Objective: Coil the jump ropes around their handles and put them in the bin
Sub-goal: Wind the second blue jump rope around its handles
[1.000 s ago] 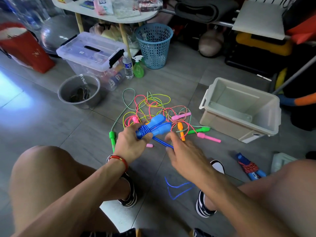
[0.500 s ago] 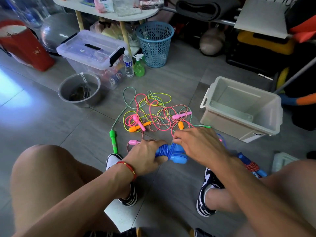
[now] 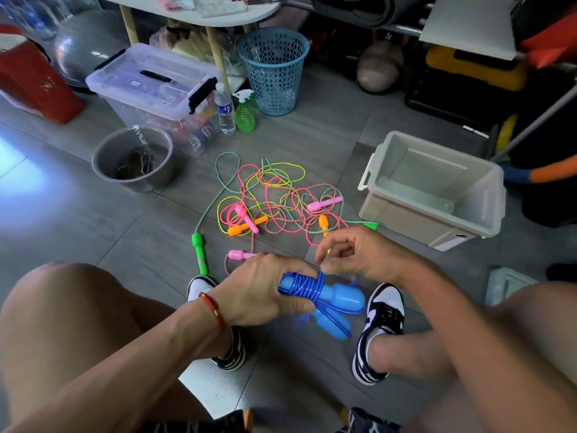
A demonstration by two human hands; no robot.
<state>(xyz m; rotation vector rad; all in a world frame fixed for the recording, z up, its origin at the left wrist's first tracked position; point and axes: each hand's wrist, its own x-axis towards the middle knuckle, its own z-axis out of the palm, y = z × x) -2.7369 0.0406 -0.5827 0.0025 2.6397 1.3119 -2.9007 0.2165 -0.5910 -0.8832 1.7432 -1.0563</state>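
Gripping the 2 bright blue plastic jump-rope handles (image 3: 331,303) at their near ends, the left hand (image 3: 262,292) keeps their long axis pointing toward 4 o'clock. The right hand (image 3: 359,254), at 1 o'clock from them, pinches the blue cord (image 3: 313,287) atop the coil. The grey open plastic bin (image 3: 437,220) sits empty at 2 o'clock, nearer the right hand.

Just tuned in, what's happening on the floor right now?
A seated person is winding the blue jump rope around its paired handles. The left hand grips the handles, and the right hand pinches the cord at the coil. A tangle of other ropes lies loose on the floor ahead. The beige bin to the right looks empty.
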